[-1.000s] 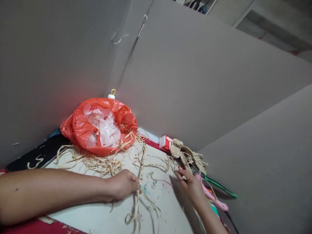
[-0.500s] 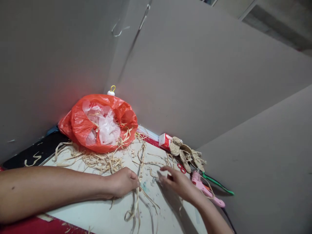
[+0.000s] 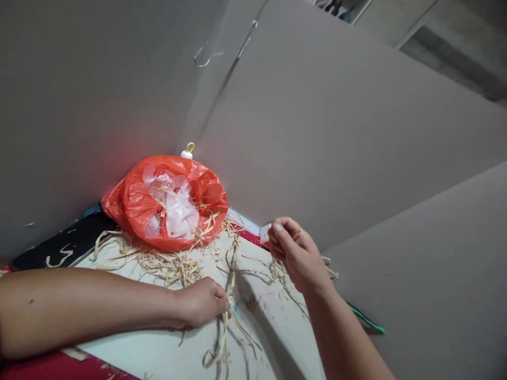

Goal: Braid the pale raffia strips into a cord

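Left hand (image 3: 204,301): thumb and fingers pinched on the braided straw strand (image 3: 232,282) at its lower part. The braid lies on the white board (image 3: 138,351), running toward the far edge; loose ends (image 3: 243,330) fan out below the fingers.

Right hand (image 3: 297,256): raised near the board's far right side, fingers curled, thumb toward the fingertips; whether anything is held cannot be determined. It partly covers a red-and-white box (image 3: 265,235).

Edges: the near edge of the board borders a red surface (image 3: 79,369); grey panels (image 3: 336,132) rise behind the far end. An orange-red plastic bag (image 3: 130,208) and a heap of straw strips (image 3: 170,266) occupy the far left, beyond the left forearm.

Room: board surface, crossed by a shadow, separates the braid from the right forearm, leaving the hands well apart.
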The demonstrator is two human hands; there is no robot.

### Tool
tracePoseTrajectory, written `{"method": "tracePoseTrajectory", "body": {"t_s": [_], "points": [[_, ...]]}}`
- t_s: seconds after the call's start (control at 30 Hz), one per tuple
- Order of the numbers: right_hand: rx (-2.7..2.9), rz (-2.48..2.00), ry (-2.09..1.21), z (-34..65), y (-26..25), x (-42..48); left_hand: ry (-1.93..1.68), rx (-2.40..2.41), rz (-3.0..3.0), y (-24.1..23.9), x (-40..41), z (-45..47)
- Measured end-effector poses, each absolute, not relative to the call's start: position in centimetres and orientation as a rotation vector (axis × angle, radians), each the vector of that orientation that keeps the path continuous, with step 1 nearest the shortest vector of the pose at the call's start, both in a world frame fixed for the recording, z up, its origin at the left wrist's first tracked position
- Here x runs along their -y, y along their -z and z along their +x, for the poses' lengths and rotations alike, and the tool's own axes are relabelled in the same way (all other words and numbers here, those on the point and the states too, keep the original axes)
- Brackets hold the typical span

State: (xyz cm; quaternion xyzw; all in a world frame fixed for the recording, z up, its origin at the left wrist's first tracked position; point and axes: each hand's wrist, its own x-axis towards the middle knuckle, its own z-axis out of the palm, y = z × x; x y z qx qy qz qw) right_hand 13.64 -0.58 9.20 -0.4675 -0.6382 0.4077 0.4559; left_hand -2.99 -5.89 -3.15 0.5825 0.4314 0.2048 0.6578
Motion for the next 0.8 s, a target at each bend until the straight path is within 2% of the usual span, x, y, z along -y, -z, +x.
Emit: {"method": "tracePoseTrajectory", "body": {"t_s": [0.13,0.27,0.37,0.5,0.67,0.8], "points": [[1.674,-0.901,-0.926,7.1,-11.1,-1.4,-0.462,-0.992,1.352,3.0,5.9,-3.0],[2.196,-1.015,-0.854,5.1,-11.2,-2.0,-0.498,-0.968,1.365,2.8,5.9,-3.0],[2.077,-1.193,-0.681,7.8,-10.0,-1.5,-0.521,-0.969,1.356,2.7,5.8,-3.0],[1.838,-1.461,-0.708,14.6,-6.6,0.0,-0.514,-0.97,1.325,2.9,5.8,-2.9],[2.027,-1.759,-1.04,20.9,-1.3,3.4,-0.52,-0.954,1.321,3.3,5.8,-2.8],[2.227,-1.779,-0.899,21.7,0.9,5.3,-0.516,-0.955,1.327,3.1,5.7,-2.9]]}}
